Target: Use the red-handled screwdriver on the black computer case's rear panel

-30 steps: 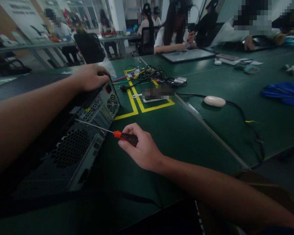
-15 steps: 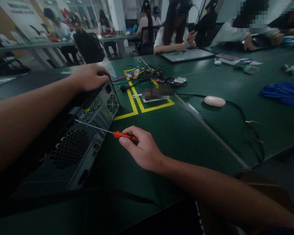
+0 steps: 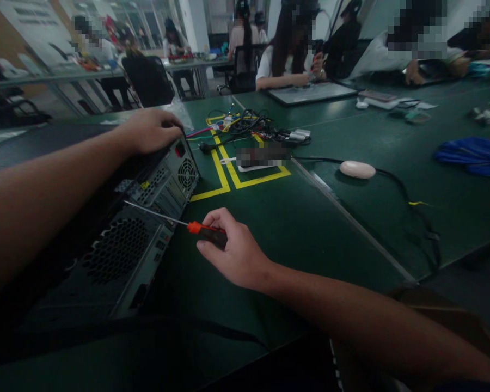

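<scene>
The computer case (image 3: 153,234) sits on the green counter (image 3: 310,234), on the left, with its back turned to the right. It is a big dark box with a grey back. Near the far end, the back has a round fan cover (image 3: 187,173) and a little red switch (image 3: 180,148). Nearer, there is a patch of holes (image 3: 118,250), with small plug holes (image 3: 161,245) beside it. It is too dark to see what is behind the patch.

The left hand (image 3: 157,130) rests on top of the case by the far corner, fingers bent; I cannot tell how tightly it grips. The right hand (image 3: 239,250) is curled around the handle of an orange and black screwdriver (image 3: 196,227). Its thin metal stick points left across the back, and its tip is at the dark edge; I cannot tell if they touch.

Past the case, yellow tape (image 3: 261,178) makes boxes on the counter. A tangle of wires (image 3: 253,124) lies over the tape. A crumpled clear bag (image 3: 182,114) lies behind the left hand; I cannot tell what it holds.
</scene>
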Available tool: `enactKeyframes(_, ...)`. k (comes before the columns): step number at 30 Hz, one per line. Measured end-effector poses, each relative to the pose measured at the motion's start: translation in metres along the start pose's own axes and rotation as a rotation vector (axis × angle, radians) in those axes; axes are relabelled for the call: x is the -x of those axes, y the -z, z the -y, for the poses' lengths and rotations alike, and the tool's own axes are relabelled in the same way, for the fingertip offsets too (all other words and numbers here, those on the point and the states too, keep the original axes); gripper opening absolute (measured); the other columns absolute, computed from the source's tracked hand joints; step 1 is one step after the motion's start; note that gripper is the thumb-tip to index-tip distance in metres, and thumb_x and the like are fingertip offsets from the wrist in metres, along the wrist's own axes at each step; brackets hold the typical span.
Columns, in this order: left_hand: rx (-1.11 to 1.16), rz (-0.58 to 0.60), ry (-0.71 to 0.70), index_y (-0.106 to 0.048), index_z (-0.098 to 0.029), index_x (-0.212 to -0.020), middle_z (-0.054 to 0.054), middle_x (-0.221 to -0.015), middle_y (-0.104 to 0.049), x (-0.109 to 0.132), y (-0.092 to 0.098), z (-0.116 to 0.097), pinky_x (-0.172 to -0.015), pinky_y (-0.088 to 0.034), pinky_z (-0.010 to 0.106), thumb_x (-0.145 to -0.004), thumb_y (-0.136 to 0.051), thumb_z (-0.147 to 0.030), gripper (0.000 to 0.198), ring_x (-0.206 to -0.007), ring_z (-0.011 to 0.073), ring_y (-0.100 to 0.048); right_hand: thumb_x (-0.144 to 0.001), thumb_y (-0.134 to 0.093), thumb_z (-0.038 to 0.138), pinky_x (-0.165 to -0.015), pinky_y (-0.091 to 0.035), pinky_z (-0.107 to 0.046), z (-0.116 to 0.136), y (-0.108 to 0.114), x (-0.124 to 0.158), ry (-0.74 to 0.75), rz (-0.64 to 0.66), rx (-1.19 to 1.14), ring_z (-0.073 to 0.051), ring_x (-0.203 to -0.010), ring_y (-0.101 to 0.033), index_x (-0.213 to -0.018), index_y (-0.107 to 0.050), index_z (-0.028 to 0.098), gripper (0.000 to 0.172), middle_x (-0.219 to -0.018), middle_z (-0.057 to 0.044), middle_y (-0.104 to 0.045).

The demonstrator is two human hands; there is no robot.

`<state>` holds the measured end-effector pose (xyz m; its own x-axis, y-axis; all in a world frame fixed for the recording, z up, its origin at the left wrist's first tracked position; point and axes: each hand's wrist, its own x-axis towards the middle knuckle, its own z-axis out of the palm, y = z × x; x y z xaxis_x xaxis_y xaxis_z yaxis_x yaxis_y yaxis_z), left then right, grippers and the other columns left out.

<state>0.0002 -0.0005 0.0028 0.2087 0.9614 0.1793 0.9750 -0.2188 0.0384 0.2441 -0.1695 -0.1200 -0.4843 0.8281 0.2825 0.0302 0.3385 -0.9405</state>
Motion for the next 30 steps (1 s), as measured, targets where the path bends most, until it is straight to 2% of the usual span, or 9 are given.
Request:
enactKeyframes(5, 0.004, -0.003, 0.035, -0.073, -0.010, -0.132, 0.015, -0.130, -0.073, 0.0011, 0.0008, -0.0023, -0.109, -0.047, 0.047, -0.092, -0.043, -0.046, 0.062, -0.122, 0.0340, -0.064, -0.092, -0.067, 0.021, -0.073, -0.045, -0.030, 0.0025, 0.0025, -0.0013, 0.024, -0.009, 0.000, -0.014, -0.072, -0.057, -0.104, -0.056, 0.023, 0.016, -0.086, 0.004, -0.060)
enactKeyframes(11, 0.005, -0.004, 0.048, -0.073, -0.010, -0.132, 0.017, -0.128, -0.074, 0.0011, 0.0011, -0.0033, -0.108, -0.047, 0.048, -0.091, -0.042, -0.048, 0.064, -0.119, 0.0338, -0.066, -0.093, -0.068, 0.025, -0.073, -0.046, -0.031, 0.0017, 0.0026, -0.0012, 0.008, -0.003, 0.014, -0.014, -0.070, -0.055, -0.104, -0.057, 0.023, 0.016, -0.085, 0.004, -0.061)
enactKeyframes(15, 0.006, 0.002, 0.047, -0.073, -0.008, -0.133, 0.018, -0.128, -0.074, 0.0005, 0.0010, -0.0036, -0.107, -0.048, 0.048, -0.091, -0.041, -0.048, 0.066, -0.119, 0.0346, -0.066, -0.093, -0.068, 0.026, -0.069, -0.044, -0.029, 0.0017, 0.0034, -0.0010, 0.011, 0.000, -0.002, -0.014, -0.071, -0.056, -0.105, -0.058, 0.022, 0.015, -0.085, 0.004, -0.060)
enactKeyframes(30, 0.017, -0.002, 0.034, -0.073, -0.007, -0.132, 0.019, -0.129, -0.073, -0.0002, -0.0005, -0.0023, -0.107, -0.048, 0.046, -0.091, -0.042, -0.047, 0.065, -0.119, 0.0340, -0.066, -0.095, -0.069, 0.028, -0.071, -0.044, -0.028, 0.0023, 0.0050, -0.0015, 0.015, -0.021, 0.017, -0.015, -0.075, -0.060, -0.105, -0.062, 0.021, 0.015, -0.089, 0.002, -0.064)
